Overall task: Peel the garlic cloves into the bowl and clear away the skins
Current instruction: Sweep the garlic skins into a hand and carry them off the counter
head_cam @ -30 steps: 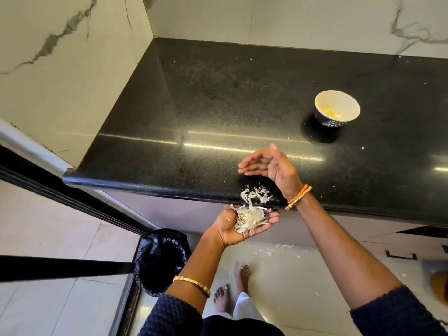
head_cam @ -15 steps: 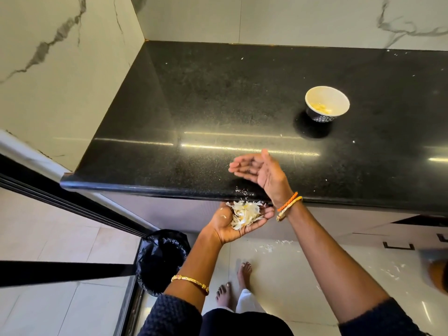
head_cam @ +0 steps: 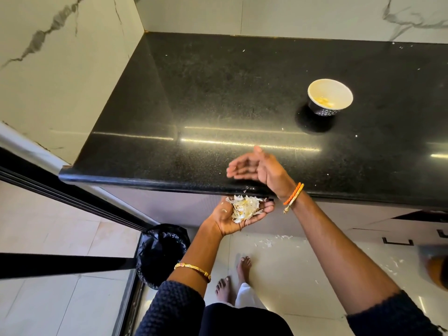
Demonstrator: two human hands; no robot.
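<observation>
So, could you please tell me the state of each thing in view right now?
Left hand: cupped below the counter edge, holding skins.
Garlic skins: piled in the palm.
Right hand: open, blurred, on the counter.
Bowl: upright, peeled cloves inside.
Bin bag: open.

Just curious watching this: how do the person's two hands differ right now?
The left hand is cupped palm-up just below the black stone counter's edge, holding a pile of pale garlic skins. The right hand is over the counter, empty, with its fingers blurred. Both wrists wear bangles.
</observation>
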